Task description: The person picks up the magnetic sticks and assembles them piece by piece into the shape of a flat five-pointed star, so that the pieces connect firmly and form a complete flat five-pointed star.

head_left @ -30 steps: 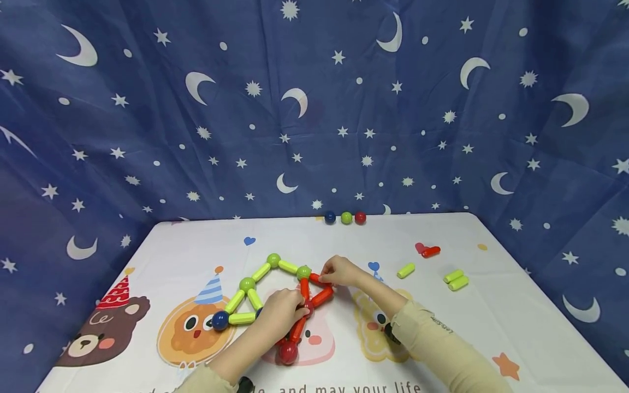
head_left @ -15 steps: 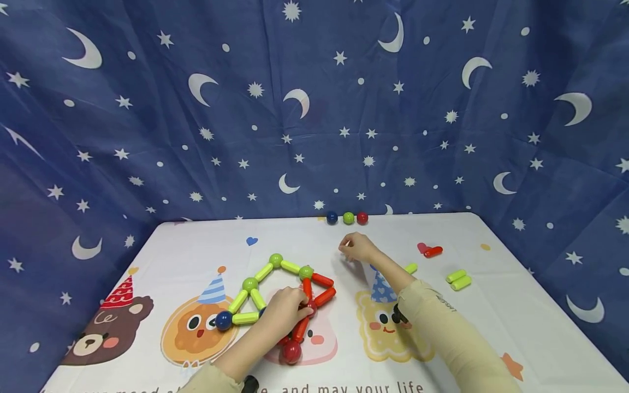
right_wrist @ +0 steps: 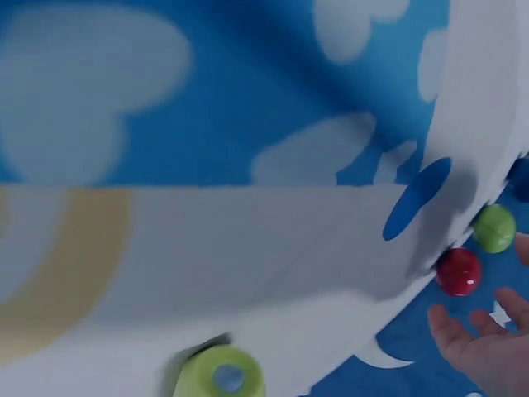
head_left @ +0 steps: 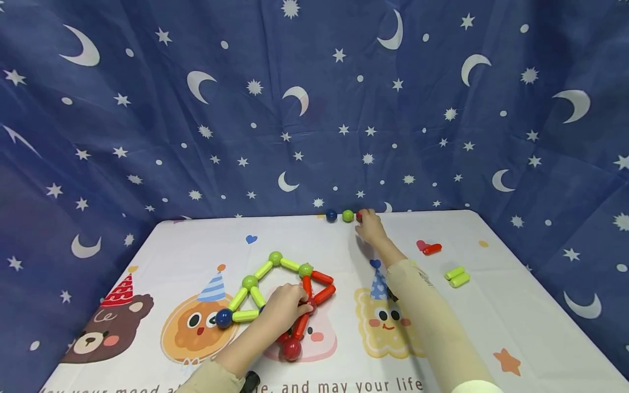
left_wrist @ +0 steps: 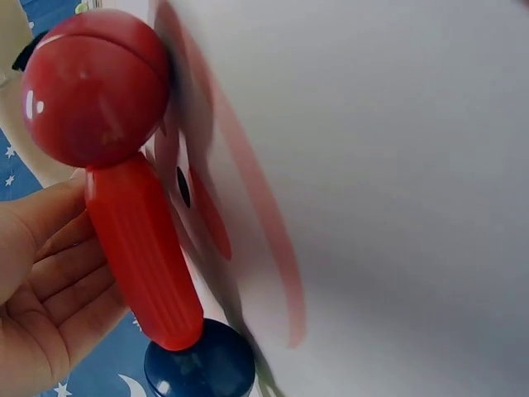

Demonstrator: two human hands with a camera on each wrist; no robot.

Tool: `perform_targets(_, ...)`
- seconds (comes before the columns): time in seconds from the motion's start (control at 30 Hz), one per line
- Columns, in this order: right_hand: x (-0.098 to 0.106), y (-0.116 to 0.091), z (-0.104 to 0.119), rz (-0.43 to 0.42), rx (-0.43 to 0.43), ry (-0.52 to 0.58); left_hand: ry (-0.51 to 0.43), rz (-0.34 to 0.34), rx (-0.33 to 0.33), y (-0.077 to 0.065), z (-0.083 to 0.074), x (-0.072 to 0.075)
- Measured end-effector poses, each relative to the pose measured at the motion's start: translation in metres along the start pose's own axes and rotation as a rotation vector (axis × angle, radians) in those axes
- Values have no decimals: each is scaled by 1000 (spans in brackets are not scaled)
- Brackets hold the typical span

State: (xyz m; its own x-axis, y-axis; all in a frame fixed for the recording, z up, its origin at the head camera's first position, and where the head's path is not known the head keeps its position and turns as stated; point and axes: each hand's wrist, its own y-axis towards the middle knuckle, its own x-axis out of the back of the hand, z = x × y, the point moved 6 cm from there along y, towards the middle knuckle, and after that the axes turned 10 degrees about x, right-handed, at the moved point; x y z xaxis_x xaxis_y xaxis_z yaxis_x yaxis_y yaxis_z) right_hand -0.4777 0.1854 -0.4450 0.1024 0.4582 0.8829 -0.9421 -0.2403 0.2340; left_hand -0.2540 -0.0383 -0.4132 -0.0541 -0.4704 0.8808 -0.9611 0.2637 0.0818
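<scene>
A flat frame of ball-and-stick construction pieces lies on the table, with green balls [head_left: 249, 282], green sticks [head_left: 245, 316], a blue ball [head_left: 224, 317] and red sticks [head_left: 324, 295]. My left hand [head_left: 282, 309] grips the frame at a red ball [head_left: 312, 303], covering part of it. Closer to me is another red ball [head_left: 291, 349]; the left wrist view shows a red stick [left_wrist: 142, 248] joining a red ball and a blue ball [left_wrist: 201, 361]. At the far edge, my right hand [head_left: 372, 226] reaches with parted fingers beside a loose red ball [right_wrist: 459, 271].
Beside that red ball stand a loose green ball [head_left: 348, 215] and a blue ball [head_left: 331, 215]. Loose green sticks [head_left: 460, 280] and a red stick [head_left: 432, 249] lie at the right. A starry blue cloth [head_left: 314, 109] hangs behind the table.
My right hand has left the red sticks at the frame's right side and moved away to the far edge, by the loose red ball. The left hand keeps its hold.
</scene>
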Motion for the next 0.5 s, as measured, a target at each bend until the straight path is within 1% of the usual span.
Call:
perform_targets(0.07,-23,23,-38,-30,15,-36,0,1,2,2,-1,0)
perform_targets(0.1,-32,34,-53,5,-13,-46,-1,2,3,3,-2,0)
perform_targets(0.13,-36,40,-60,24,-14,-55,-2,2,2,3,-2,1)
perform_targets(0.17,-41,45,-68,63,-36,-60,0,1,1,4,-3,1)
perform_targets(0.2,-42,47,-71,96,-45,-57,0,2,-1,5,-3,1)
perform_targets(0.27,-23,33,-44,203,-63,-64,-1,5,-4,5,-4,2)
perform_targets(0.3,-13,24,-29,231,-67,-73,3,6,-7,5,-4,2)
perform_targets(0.33,-3,17,-16,215,-53,-85,6,6,-7,5,-4,2)
perform_targets(0.4,12,4,4,150,-28,-105,9,9,-5,4,-4,2)
perform_targets(0.43,14,4,6,136,-33,-125,13,10,-3,4,-3,2)
perform_targets(0.47,13,5,3,122,-28,-133,17,8,-3,4,-3,2)
perform_targets(0.5,1,14,-15,82,18,-138,18,7,-1,4,-3,2)
